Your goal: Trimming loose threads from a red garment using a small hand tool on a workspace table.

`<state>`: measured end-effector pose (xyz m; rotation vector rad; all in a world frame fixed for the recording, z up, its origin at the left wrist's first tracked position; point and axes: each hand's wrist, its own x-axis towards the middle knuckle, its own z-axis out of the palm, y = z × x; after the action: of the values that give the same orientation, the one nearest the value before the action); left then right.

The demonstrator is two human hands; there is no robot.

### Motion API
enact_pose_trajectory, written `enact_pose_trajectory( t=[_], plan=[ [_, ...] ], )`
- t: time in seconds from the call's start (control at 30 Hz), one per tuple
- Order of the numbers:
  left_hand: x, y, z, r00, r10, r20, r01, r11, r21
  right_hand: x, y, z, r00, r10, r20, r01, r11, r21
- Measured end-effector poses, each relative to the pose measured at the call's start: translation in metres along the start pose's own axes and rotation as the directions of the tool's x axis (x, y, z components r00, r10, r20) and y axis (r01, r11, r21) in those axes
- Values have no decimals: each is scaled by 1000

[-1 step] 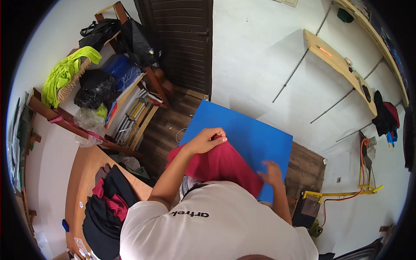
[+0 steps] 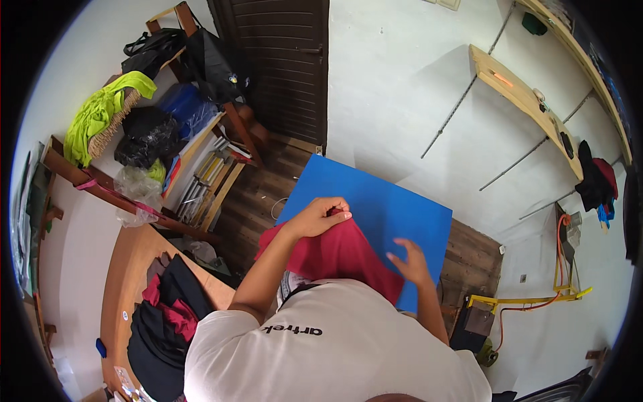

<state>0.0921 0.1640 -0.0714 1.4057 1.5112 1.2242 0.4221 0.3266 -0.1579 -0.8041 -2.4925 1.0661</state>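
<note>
A dark red piece of cloth hangs over the near part of a blue tabletop, in front of my body. My left hand pinches its upper edge between thumb and fingers. From that pinch the fabric slopes down to the right, and its lower part is hidden by my shirt. My right hand hovers over the right side of the blue top, just off the cloth's right edge. Its fingers are apart, with nothing in them.
At the left, a wooden table bears a heap of black and red garments. Behind it stands a shelf rack with bags and bundles. A wooden wall shelf juts out at the right, above a yellow metal bracket.
My right hand has moved slightly up and to the left, and its fingers show more spread. The cloth's right edge has shifted a little to the left. My left hand keeps its pinch.
</note>
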Motion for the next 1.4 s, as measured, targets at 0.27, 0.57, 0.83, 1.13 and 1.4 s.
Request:
enact_pose_trajectory(
  t=[0.27,0.57,0.83,1.13,1.4],
  plan=[
    [8,6,15,1000,-12,25,16,982,-188,81,-136,43,955,-252,-154,291,890,350],
    [-4,13,8,994,-14,106,5,996,84,69,-137,44,986,-163,-43,165,870,465],
    [-11,10,24,993,-103,63,107,992,-63,59,-133,55,995,-99,-3,86,843,531],
    [-19,-3,35,976,-67,-205,53,996,-73,55,-132,57,998,-68,-6,63,878,475],
    [-6,17,14,989,-36,-143,37,999,4,64,-137,44,993,-47,-111,101,824,558]
  ],
)
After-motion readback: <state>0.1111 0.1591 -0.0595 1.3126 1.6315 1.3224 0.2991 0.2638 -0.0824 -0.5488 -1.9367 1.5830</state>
